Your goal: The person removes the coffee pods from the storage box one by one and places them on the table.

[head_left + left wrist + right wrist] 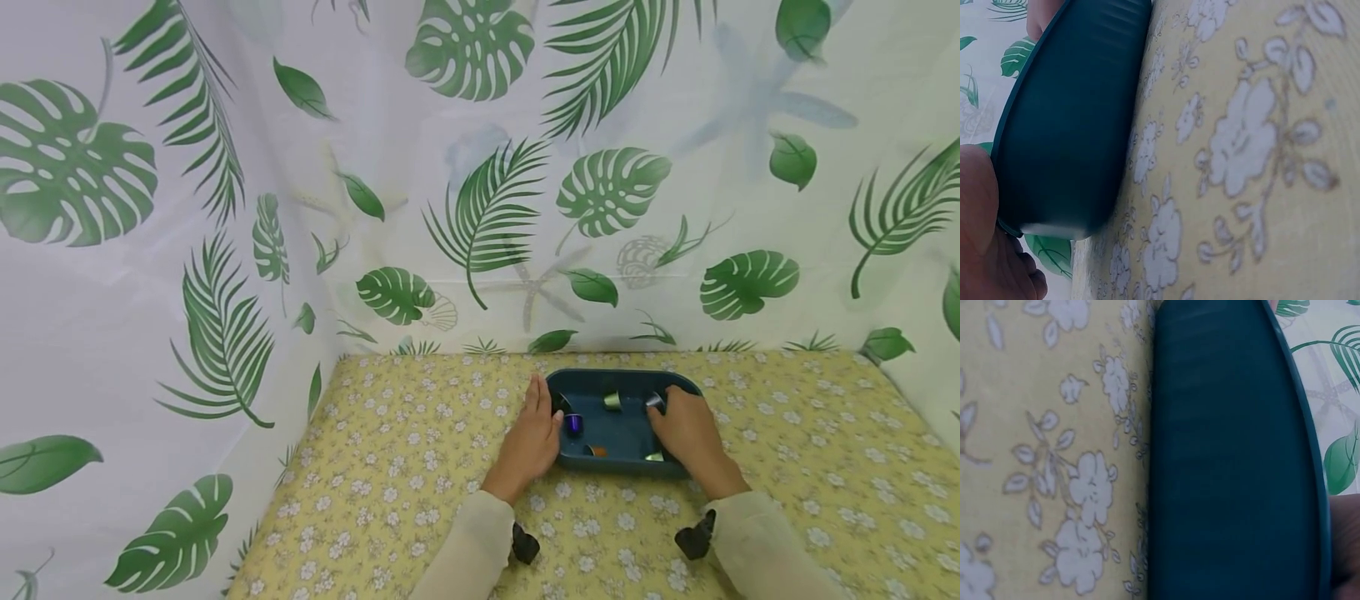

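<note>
A dark teal tray [626,439] lies on the flowered yellow cloth and holds several small capsules, among them a purple capsule [573,423], a gold capsule [612,401] and a silver capsule [655,402]. My left hand [534,437] lies against the tray's left end with its fingers along the outer wall and its thumb over the rim. My right hand [686,433] covers the tray's right front corner, fingers curled over the rim by the silver capsule. Both wrist views show the tray wall [1066,125] [1229,462] close up, with a bit of hand at the rim.
The yellow flowered tabletop [420,467] spreads wide to left and right of the tray. Leaf-print curtain walls [480,208] close in the back and both sides. A strap clip sits on each cream sleeve at the wrists [525,546].
</note>
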Demonstrator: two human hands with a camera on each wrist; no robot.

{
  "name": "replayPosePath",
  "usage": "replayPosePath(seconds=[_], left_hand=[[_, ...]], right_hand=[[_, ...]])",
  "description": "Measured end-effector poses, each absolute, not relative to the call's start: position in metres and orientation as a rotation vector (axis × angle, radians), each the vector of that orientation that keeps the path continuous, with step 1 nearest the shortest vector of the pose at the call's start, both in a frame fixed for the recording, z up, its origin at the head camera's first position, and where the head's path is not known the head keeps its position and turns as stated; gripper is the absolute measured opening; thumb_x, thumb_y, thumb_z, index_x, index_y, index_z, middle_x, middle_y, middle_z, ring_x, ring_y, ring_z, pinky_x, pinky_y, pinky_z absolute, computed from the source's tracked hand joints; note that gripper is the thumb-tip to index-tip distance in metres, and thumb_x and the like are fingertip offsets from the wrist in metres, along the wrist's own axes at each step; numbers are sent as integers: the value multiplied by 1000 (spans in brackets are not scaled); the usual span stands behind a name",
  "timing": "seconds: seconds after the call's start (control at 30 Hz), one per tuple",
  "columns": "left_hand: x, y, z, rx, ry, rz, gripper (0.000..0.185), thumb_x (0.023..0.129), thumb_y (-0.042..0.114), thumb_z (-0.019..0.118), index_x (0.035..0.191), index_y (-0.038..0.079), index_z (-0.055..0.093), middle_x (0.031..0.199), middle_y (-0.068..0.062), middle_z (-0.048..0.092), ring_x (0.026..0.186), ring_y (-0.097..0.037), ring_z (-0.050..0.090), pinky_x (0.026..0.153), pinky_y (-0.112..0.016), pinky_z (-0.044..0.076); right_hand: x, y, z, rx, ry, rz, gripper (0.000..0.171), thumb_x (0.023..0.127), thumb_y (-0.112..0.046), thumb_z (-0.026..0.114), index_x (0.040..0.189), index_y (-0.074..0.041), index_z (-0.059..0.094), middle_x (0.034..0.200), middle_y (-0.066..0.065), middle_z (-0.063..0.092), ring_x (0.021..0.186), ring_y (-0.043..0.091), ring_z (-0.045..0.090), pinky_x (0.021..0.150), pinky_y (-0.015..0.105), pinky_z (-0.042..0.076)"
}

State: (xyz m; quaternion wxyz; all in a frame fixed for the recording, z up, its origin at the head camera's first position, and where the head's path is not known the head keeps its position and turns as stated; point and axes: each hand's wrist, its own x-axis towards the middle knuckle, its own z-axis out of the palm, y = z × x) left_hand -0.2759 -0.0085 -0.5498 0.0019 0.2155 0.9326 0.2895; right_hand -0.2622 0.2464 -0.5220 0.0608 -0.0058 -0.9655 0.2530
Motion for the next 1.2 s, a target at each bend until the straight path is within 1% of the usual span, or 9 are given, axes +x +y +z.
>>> replayPosePath(seconds=[0.07,0.17,0.33,0.5,0.57,0.67,0.77,0.97,1.2], left_hand=[[-275,-9,-549,683,2942,872,63,114,31,30,162,2,3,169,-11,-9,152,-29,22,114,-43,38],[-275,-9,-549,686,2957,827,63,114,32,30,162,0,5,169,-11,-9,153,-28,19,116,-42,35],[-275,-9,-548,686,2979,771,63,114,32,30,162,0,7,169,-12,-7,155,-27,12,117,-41,33],[-275,-9,-548,686,2985,736,62,114,30,31,162,-1,7,169,-13,-6,155,-26,9,118,-41,30],[-275,-8,-549,681,2984,735,62,113,29,31,162,-1,7,169,-13,-6,155,-26,8,119,-41,29],[-275,-8,-548,675,2984,736,62,113,29,31,162,0,7,169,-12,-6,156,-26,7,119,-42,29],[-275,-9,-547,674,2984,739,61,114,29,31,162,0,7,169,-13,-5,156,-25,6,119,-42,29],[-275,-9,-546,687,2989,740,61,114,28,31,162,0,7,170,-14,-4,156,-25,4,120,-41,27],[-276,-9,-546,678,2998,738,61,114,29,31,162,1,7,169,-11,-6,156,-23,4,119,-40,28]], right_hand=[[-264,246,-526,-24,-2928,761,52,99,-14,63,128,27,50,111,45,60,71,39,68,67,53,57],[-266,246,-529,-34,-2932,749,50,99,-14,63,125,27,51,107,44,61,71,38,67,64,51,56],[-269,246,-529,-52,-2966,753,48,100,-15,62,123,25,52,91,34,64,57,24,60,53,41,48],[-269,244,-530,-75,-3001,748,49,100,-17,62,124,24,52,96,35,64,59,24,62,52,41,51],[-269,244,-530,-85,-3000,753,41,100,-17,63,113,21,57,87,31,64,57,25,60,50,40,49],[-270,243,-532,-92,-2983,763,29,99,-18,63,88,9,60,67,18,58,51,22,54,46,36,43],[-273,242,-534,-91,-2959,763,35,99,-18,64,68,-5,54,54,6,47,45,19,47,43,32,37],[-277,242,-536,-84,-2930,721,49,98,-18,66,53,-11,47,47,-1,36,40,15,40,40,29,33],[-283,243,-536,-68,-2925,726,52,98,-17,66,50,-11,46,45,-2,34,39,13,38,39,27,31]])
